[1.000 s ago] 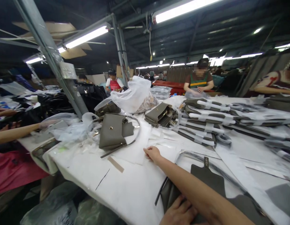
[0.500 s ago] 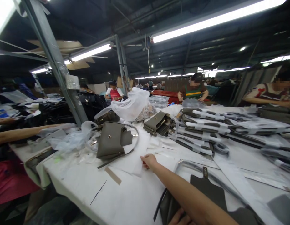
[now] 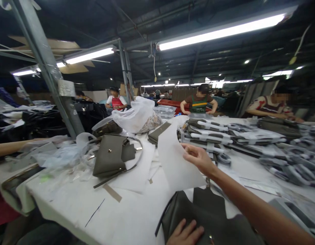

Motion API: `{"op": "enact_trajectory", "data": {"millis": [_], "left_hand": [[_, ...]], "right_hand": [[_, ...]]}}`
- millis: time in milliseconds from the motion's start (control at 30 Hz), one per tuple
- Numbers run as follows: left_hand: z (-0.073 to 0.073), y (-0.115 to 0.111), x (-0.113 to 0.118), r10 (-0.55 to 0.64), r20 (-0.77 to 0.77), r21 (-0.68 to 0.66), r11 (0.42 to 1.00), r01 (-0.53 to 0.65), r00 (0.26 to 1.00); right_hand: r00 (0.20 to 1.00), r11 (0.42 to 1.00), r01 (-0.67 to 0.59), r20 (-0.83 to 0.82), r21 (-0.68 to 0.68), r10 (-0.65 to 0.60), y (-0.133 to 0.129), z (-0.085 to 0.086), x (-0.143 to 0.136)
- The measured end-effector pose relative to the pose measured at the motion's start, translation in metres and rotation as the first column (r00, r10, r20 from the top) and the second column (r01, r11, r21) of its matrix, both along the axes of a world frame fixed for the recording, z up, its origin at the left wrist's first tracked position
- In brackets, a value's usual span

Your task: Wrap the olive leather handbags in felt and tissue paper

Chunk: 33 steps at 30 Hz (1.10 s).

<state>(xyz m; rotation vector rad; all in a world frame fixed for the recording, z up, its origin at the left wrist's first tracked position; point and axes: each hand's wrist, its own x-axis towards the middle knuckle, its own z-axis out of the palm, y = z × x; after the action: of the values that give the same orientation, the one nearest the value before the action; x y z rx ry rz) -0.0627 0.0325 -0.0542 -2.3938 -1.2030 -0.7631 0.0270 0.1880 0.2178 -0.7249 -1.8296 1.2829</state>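
My right hand point(image 3: 199, 157) pinches the edge of a thin white sheet point(image 3: 172, 160), which hangs raised and curved over the table. Near the bottom, my left hand point(image 3: 186, 234) lies on a dark olive bag point(image 3: 180, 212), its visible fingers slightly apart and resting on the surface. The bag's flap points up the table, and the sheet's lower edge is just beyond it. To the left, another olive bag point(image 3: 108, 154) with a round clasp and a curved strap rests on white paper.
Wrapped bag parts point(image 3: 210, 136) are piled at the right. A white plastic bag point(image 3: 137, 114) and another olive bag point(image 3: 156, 134) stand farther back. Clear wrapping point(image 3: 63, 151) covers the left side. A metal post point(image 3: 52, 75) rises there. A co-worker's arm point(image 3: 12, 148) reaches in from the left.
My right hand has moved up and right, lifting the white sheet off the table. More of my left hand and the near bag shows. The view has turned slightly right.
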Motion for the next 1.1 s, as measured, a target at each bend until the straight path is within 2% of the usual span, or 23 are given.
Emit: {"op": "enact_trajectory", "data": {"millis": [33, 67, 100, 133, 167, 233, 300, 333, 433, 500, 567, 633, 667, 733, 867, 1000, 1100], "left_hand": [[0.010, -0.006, -0.003, -0.042, 0.017, 0.014, 0.999, 0.041, 0.999], [0.021, -0.013, -0.007, -0.039, 0.021, -0.072, 0.997, 0.041, 0.999], [0.032, -0.020, -0.010, -0.085, 0.017, -0.179, 0.980, 0.087, 0.996], [0.042, -0.026, -0.012, -0.112, 0.028, -0.301, 0.947, 0.116, 0.993], [0.049, -0.031, -0.013, -0.080, 0.056, -0.405, 0.909, 0.096, 0.995], [0.055, -0.039, -0.014, -0.016, 0.102, -0.530, 0.845, 0.068, 0.995], [0.053, -0.043, -0.013, 0.015, 0.098, -0.581, 0.813, 0.045, 0.995], [0.051, -0.045, -0.012, 0.008, 0.085, -0.589, 0.807, 0.044, 0.996], [0.047, -0.045, -0.014, -0.041, 0.052, -0.593, 0.803, 0.064, 0.998], [0.049, -0.043, -0.015, -0.050, 0.031, -0.584, 0.809, 0.059, 0.998], [0.053, -0.041, -0.016, -0.034, 0.002, -0.554, 0.832, 0.029, 0.999], [0.057, -0.040, -0.014, -0.023, -0.009, -0.510, 0.860, 0.015, 1.000], [0.058, -0.040, -0.014, -0.019, -0.003, -0.490, 0.872, 0.015, 1.000], [0.055, -0.041, -0.013, -0.006, 0.004, -0.441, 0.898, 0.007, 1.000], [0.037, -0.044, -0.017, 0.023, -0.064, -0.268, 0.962, -0.039, 0.998], [0.023, -0.046, -0.021, -0.011, -0.092, -0.120, 0.993, -0.001, 0.996], [0.023, -0.045, -0.021, -0.027, -0.089, -0.125, 0.992, 0.015, 0.996]], "right_hand": [[0.991, 0.959, -0.108, 0.107, 0.263, 0.082, -0.015, 0.014, 0.024], [0.968, 0.859, -0.210, 0.223, 0.466, 0.115, -0.033, 0.024, 0.046], [0.919, 0.763, -0.348, 0.360, 0.545, 0.161, -0.050, 0.031, 0.065], [0.857, 0.670, -0.472, 0.475, 0.573, 0.199, -0.067, 0.034, 0.081], [0.791, 0.604, -0.571, 0.571, 0.556, 0.221, -0.082, 0.032, 0.093], [0.669, 0.549, -0.692, 0.702, 0.469, 0.243, -0.107, 0.014, 0.111], [0.611, 0.565, -0.719, 0.755, 0.405, 0.237, -0.122, -0.017, 0.124], [0.609, 0.585, -0.711, 0.759, 0.391, 0.232, -0.127, -0.034, 0.130], [0.660, 0.661, -0.645, 0.715, 0.383, 0.229, -0.131, -0.074, 0.146], [0.694, 0.721, -0.603, 0.669, 0.341, 0.264, -0.129, -0.086, 0.154], [0.729, 0.794, -0.551, 0.611, 0.257, 0.308, -0.127, -0.091, 0.158], [0.746, 0.861, -0.474, 0.604, 0.183, 0.282, -0.123, -0.094, 0.158], [0.737, 0.875, -0.451, 0.627, 0.177, 0.253, -0.121, -0.095, 0.158], [0.678, 0.849, -0.484, 0.704, 0.211, 0.212, -0.118, -0.099, 0.156], [0.588, 0.717, -0.644, 0.772, 0.265, 0.242, -0.113, -0.107, 0.154], [0.577, 0.669, -0.689, 0.770, 0.278, 0.274, -0.114, -0.126, 0.159], [0.622, 0.675, -0.662, 0.741, 0.326, 0.253, -0.117, -0.144, 0.164]]}}
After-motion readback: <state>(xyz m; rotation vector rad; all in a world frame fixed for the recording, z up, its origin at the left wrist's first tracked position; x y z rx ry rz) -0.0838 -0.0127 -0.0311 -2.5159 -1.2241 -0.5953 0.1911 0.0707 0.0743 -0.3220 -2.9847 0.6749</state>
